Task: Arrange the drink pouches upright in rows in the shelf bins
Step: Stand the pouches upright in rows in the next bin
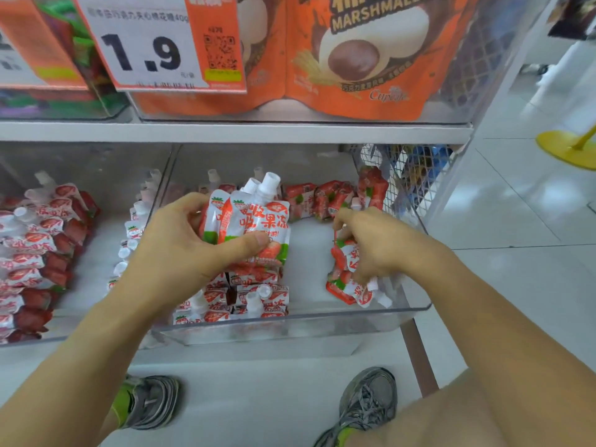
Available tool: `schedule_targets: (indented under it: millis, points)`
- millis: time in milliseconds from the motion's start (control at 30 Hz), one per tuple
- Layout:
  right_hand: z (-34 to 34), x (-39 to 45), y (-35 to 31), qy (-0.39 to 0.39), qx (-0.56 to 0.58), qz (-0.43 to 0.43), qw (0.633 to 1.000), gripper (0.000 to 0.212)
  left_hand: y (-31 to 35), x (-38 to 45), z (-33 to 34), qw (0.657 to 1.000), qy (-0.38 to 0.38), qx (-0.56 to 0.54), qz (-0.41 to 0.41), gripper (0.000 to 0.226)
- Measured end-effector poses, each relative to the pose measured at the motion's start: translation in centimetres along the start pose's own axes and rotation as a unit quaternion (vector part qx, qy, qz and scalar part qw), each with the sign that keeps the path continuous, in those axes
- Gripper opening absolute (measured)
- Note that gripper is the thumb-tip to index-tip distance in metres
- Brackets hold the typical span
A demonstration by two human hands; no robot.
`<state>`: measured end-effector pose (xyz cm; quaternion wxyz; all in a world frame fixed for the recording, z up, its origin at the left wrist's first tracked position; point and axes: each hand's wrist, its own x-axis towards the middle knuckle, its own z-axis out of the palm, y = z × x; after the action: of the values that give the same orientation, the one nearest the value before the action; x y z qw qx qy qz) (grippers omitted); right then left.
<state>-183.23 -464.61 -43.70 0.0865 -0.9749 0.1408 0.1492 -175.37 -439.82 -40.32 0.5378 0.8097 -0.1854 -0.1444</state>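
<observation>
Shop shelf, clear bins. Left hand grips a bunch of drink pouches in the right-hand bin, thumb and fingers curled round them; they stand upright, spouts up, long axis vertical, above the front row. Right hand pinches loose pouches lying tilted, spouts toward the bin front. Step looks like mid-stocking; next, probably seat the bunch behind the row, then stand the loose ones up.

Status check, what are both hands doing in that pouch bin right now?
Left hand grips upright pouches. Right hand pinches loose pouches lying flat. Nothing in the way.
</observation>
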Motion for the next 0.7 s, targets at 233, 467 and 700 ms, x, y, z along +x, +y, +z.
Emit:
schedule_targets:
  millis: [233, 467, 700]
  points:
    - [0.0, 2.2, -1.5, 0.272, 0.157, -0.091, 0.945, 0.024, -0.8, 0.7, 0.0, 1.0, 0.018, 0.012, -0.006, 0.063]
    - [0.2, 0.3, 0.2, -0.002, 0.107, 0.012, 0.994, 0.077, -0.7, 0.2, -0.8, 1.0, 0.021, 0.008, -0.001, 0.057]
    - [3.0, 0.7, -1.2, -0.061, 0.04, 0.017, 0.997, 0.107, 0.1, -0.3, -1.0, 0.999, 0.002, 0.016, 0.036, 0.054]
